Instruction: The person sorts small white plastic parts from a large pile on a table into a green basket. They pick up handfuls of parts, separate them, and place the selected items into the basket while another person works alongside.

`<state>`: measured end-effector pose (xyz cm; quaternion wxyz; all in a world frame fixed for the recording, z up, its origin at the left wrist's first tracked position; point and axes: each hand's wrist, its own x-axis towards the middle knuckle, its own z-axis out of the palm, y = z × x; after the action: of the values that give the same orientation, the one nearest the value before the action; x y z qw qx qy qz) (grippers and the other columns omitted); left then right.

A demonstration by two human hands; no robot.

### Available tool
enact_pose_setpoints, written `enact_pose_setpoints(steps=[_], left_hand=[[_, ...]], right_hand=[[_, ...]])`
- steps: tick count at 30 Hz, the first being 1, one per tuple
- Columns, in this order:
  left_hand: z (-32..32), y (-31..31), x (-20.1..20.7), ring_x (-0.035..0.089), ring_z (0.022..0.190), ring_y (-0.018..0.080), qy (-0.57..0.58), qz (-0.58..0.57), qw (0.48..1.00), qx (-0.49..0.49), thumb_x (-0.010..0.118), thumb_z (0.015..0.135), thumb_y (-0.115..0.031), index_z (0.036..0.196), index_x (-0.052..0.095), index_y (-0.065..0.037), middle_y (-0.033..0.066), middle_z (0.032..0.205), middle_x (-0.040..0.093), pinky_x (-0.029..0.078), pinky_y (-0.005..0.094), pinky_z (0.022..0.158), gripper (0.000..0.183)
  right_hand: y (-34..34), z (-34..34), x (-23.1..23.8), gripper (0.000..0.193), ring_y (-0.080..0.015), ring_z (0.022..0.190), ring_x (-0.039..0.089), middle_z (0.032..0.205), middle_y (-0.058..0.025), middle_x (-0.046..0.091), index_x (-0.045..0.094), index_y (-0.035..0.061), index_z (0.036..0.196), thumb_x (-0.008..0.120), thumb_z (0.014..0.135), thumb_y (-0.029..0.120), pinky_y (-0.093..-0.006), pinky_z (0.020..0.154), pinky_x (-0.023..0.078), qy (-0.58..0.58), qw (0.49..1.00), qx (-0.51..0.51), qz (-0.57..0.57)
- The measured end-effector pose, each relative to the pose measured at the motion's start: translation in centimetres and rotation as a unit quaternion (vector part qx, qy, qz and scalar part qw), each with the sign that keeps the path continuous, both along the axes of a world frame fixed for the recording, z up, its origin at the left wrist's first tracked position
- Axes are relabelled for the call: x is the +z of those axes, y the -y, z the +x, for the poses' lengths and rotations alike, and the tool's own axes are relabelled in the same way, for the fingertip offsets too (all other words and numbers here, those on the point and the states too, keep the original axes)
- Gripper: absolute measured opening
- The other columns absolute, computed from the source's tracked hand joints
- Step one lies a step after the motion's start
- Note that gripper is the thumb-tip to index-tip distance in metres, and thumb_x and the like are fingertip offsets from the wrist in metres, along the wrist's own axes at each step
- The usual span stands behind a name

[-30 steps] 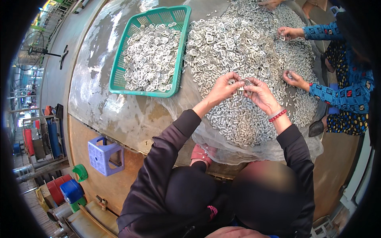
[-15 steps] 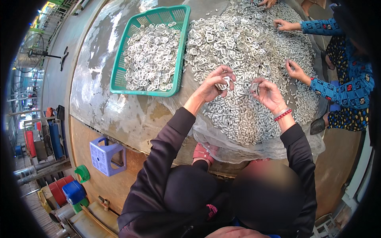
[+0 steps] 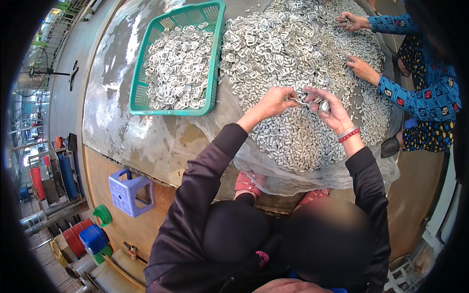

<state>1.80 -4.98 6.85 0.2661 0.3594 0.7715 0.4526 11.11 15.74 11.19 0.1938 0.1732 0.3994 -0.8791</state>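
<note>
Now: left hand (image 3: 273,102) pinches a metal clip (image 3: 299,101) | right hand (image 3: 332,110) closed on a small tube (image 3: 323,105), both held above the pile (image 3: 298,141) | risk: a loose pinch could drop the clip into the pile, likely lost among lookalikes.

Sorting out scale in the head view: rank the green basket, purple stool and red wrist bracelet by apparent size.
1. green basket
2. purple stool, though it sits lower than the table, so this is unsure
3. red wrist bracelet
</note>
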Motion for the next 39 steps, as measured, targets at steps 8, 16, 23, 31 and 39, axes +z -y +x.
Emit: enact_pose_setpoints(steps=[8,16,23,31,39], left_hand=[[1.3,1.3,3.2,0.050,0.051,0.0039,0.231,0.056,0.965,0.110,0.068,0.085,-0.017,0.103,0.063,-0.008,-0.0003,0.066,0.058,0.038,0.0208,0.044,0.021],[1.1,1.8,3.4,0.065,0.073,0.0170,0.072,0.055,0.994,0.054,0.074,0.079,-0.024,0.097,0.069,-0.006,0.0060,0.083,0.069,0.051,0.0306,0.068,0.027],[0.9,1.7,3.2,0.064,0.083,0.0255,-0.146,0.136,0.980,0.004,0.070,0.080,-0.019,0.100,0.067,-0.008,0.0085,0.085,0.065,0.049,0.0355,0.072,0.023],[0.9,1.5,3.3,0.063,0.079,0.0276,-0.160,0.095,0.982,0.007,0.067,0.082,-0.015,0.100,0.068,-0.007,0.0097,0.086,0.062,0.049,0.0366,0.068,0.020],[0.1,1.3,5.0,0.056,0.066,0.0151,-0.094,0.234,0.964,0.084,0.065,0.085,-0.009,0.098,0.068,-0.005,0.0030,0.081,0.062,0.044,0.0262,0.058,0.014]], right_hand=[[2.4,-0.4,-0.9,0.022,-0.0151,0.064,0.064,0.089,-0.0109,0.064,0.062,-0.0042,0.103,0.063,0.089,0.012,-0.0253,0.049,0.049,-0.046,0.965,0.107,0.234],[2.5,0.2,-0.7,0.017,-0.0167,0.064,0.064,0.085,-0.0073,0.061,0.059,0.0024,0.102,0.061,0.089,0.013,-0.0251,0.054,0.048,0.013,0.984,0.019,0.177],[3.0,0.7,-0.2,0.022,-0.0168,0.083,0.064,0.091,-0.0049,0.062,0.058,0.0063,0.108,0.063,0.088,0.014,-0.0290,0.071,0.049,0.113,0.989,0.004,0.097],[3.2,0.6,-0.6,0.018,-0.0146,0.076,0.058,0.086,-0.0037,0.060,0.060,0.0024,0.104,0.061,0.087,0.008,-0.0274,0.068,0.048,0.118,0.989,0.029,0.082],[3.9,0.1,1.0,0.017,-0.0156,0.075,0.060,0.087,-0.0059,0.060,0.058,-0.0006,0.102,0.059,0.087,0.008,-0.0295,0.064,0.054,0.015,0.993,-0.092,0.067]])
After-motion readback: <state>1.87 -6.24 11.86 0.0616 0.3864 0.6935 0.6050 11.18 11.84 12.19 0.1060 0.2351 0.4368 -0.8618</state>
